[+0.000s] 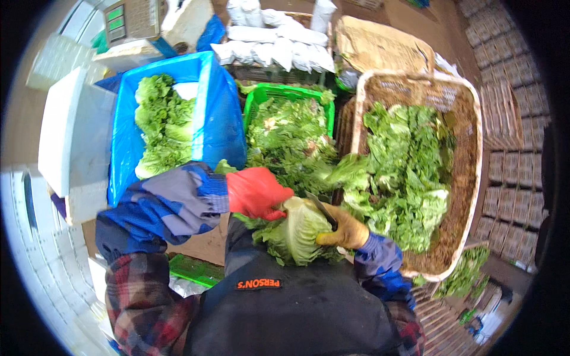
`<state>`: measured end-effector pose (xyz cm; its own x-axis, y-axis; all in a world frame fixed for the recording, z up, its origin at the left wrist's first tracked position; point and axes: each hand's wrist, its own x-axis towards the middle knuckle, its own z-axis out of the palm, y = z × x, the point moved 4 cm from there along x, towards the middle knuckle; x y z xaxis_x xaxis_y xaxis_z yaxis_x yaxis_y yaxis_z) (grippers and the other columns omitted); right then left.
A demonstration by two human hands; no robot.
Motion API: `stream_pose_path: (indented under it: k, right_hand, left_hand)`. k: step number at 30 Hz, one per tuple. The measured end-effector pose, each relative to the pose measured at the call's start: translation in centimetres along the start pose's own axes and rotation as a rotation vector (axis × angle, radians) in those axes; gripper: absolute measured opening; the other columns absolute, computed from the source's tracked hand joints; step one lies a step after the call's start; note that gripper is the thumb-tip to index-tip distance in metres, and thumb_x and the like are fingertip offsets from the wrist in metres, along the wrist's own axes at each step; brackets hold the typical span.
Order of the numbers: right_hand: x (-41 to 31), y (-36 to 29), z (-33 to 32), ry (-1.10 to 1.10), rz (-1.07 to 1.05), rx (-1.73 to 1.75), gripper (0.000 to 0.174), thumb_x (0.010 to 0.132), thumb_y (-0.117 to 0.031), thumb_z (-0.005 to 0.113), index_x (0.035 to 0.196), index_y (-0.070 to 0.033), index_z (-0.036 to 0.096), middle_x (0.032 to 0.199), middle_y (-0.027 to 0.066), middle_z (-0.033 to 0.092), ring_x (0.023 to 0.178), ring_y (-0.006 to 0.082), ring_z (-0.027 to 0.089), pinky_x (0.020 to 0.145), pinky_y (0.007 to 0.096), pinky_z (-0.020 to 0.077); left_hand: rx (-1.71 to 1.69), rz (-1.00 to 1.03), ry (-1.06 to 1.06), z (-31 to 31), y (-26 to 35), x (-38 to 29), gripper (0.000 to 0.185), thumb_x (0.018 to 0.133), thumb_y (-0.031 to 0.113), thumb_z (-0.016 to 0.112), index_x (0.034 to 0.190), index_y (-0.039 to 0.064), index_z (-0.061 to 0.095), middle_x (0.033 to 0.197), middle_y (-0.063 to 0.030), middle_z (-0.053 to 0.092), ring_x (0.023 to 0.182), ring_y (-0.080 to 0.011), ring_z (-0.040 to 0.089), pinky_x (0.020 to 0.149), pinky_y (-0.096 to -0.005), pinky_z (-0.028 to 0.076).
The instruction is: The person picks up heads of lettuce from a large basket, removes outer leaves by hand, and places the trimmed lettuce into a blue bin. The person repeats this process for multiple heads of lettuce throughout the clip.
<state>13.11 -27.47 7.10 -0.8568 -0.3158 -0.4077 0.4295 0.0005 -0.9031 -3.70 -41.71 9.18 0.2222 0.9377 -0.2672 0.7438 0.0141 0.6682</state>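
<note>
A head of leafy lettuce (300,238) lies against my dark apron, between my two gloved hands. My left hand (258,193), in a red glove, touches the top left of the head; whether its fingers grip it is hard to see. In a yellow glove, my right hand (345,227) is closed around the dark handle of a knife (321,209), whose blade lies close along the head's upper right side. Loose green leaves fill the green plastic crate (289,89) just beyond my hands.
On the left stands a blue-lined box (200,111) holding lettuce heads, beside a white foam box (62,133). At the right, a large dirty white basket (476,155) holds more lettuce. White bags (280,44) and a brown sack (383,44) lie at the far side.
</note>
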Motion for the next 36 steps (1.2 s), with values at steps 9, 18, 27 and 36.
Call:
stream_pose_path:
  k: [9,18,27,36]
  right_hand:
    - [4.3,2.1,0.9,0.019,0.235,0.083,0.078,0.072,-0.009,0.079,0.14,0.002,0.042,0.124,0.0079,0.059,0.11,0.0142,0.052,0.1,0.03,0.0402]
    - [13.9,2.1,4.7,-0.187,0.224,0.244,0.068,0.077,-0.02,0.083,0.133,-0.001,0.05,0.112,0.0027,0.064,0.099,0.0108,0.057,0.085,0.0295,0.0472]
    - [13.1,1.1,4.9,0.182,0.216,0.189,0.047,0.078,-0.004,0.067,0.123,0.003,0.056,0.108,0.0065,0.066,0.092,0.0157,0.063,0.082,0.0305,0.051]
    - [32.8,-5.7,11.1,-0.109,-0.05,-0.015,0.055,0.089,-0.02,0.067,0.136,0.001,0.046,0.124,0.0085,0.059,0.108,0.0198,0.058,0.098,0.036,0.0433]
  left_hand:
    - [0.004,-0.266,0.682,2.7,-9.4,-2.0,0.043,0.081,0.035,0.066,0.117,0.015,0.058,0.116,-0.0123,0.059,0.112,-0.0305,0.054,0.108,-0.056,0.029]
    - [-0.554,-0.229,1.027,8.4,-6.7,-11.8,0.038,0.092,0.043,0.057,0.106,0.009,0.062,0.103,-0.0151,0.059,0.103,-0.037,0.053,0.096,-0.044,0.04]
    - [-0.366,-0.577,1.09,6.6,-10.7,-16.4,0.063,0.082,0.047,0.068,0.126,0.009,0.043,0.127,-0.0169,0.043,0.119,-0.0346,0.043,0.108,-0.048,0.027]
    - [-1.212,-0.581,1.569,11.3,-12.1,-25.4,0.07,0.097,0.036,0.055,0.15,0.003,0.024,0.151,-0.0141,0.032,0.138,-0.0247,0.034,0.113,-0.0386,0.03]
